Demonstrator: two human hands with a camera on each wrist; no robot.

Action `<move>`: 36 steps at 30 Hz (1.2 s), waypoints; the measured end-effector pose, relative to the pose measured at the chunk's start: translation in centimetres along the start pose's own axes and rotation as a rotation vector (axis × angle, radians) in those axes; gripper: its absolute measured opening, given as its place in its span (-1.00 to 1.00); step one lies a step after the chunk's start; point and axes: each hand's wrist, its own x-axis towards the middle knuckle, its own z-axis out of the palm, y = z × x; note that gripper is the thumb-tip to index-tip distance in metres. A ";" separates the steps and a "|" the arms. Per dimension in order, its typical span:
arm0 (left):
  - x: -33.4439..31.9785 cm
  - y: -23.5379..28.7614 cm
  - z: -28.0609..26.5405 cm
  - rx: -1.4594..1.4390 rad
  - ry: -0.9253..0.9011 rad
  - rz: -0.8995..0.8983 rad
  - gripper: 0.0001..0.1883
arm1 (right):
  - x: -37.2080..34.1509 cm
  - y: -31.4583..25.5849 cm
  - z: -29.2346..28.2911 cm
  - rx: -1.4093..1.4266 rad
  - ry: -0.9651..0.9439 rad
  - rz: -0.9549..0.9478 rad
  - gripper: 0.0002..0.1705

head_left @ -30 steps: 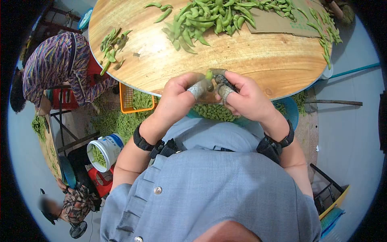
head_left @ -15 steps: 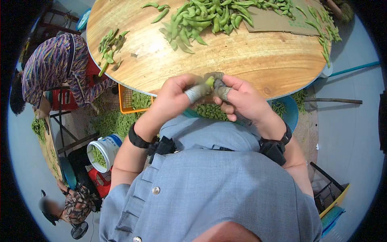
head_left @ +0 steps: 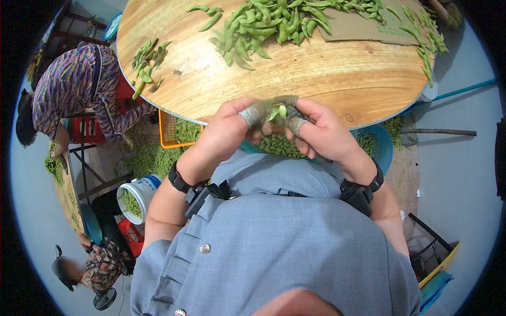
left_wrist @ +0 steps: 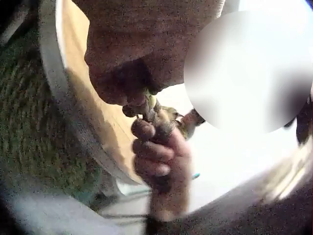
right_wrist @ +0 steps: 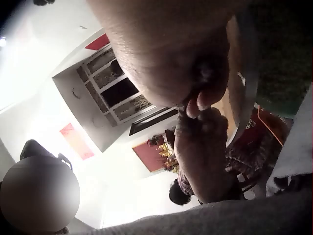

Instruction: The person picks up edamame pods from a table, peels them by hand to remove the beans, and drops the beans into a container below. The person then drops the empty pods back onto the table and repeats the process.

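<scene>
At the table's near edge, my left hand (head_left: 229, 124) and right hand (head_left: 324, 126) meet with their fingertips together. Between them a green soybean pod (head_left: 278, 112) shows, pinched by the fingers of both hands. Wrappings of grey tape (head_left: 296, 124) cover the thumbs and some fingertips. Directly below is a basin of shelled green beans (head_left: 282, 146), partly hidden by the hands. The left wrist view shows the right hand (left_wrist: 159, 152) with fingers curled near a pale green bit of pod (left_wrist: 151, 102). The right wrist view is dark around the fingertips.
Whole pods (head_left: 263, 26) are heaped at the back of the round wooden table (head_left: 211, 79), beside a flat cardboard (head_left: 363, 31). Darker pods (head_left: 147, 58) lie left. An orange crate (head_left: 167, 131), a white bucket (head_left: 142, 200) and two other people are on the left.
The fingers have shifted around the pod, which now shows more pale green between them. Both hands stay over the basin at the table edge.
</scene>
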 end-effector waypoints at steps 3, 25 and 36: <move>0.4 -1.2 0.4 0.600 0.117 0.253 -0.77 | 0.3 1.8 -0.3 -0.076 0.047 0.021 -0.61; -4.1 -0.5 -1.9 0.328 0.155 0.255 -0.79 | 13.3 -0.5 -1.2 -1.170 0.532 -0.761 -0.77; -4.2 1.1 -1.6 0.882 0.176 0.403 -0.77 | 3.8 0.2 2.2 -0.394 0.318 -0.390 -0.74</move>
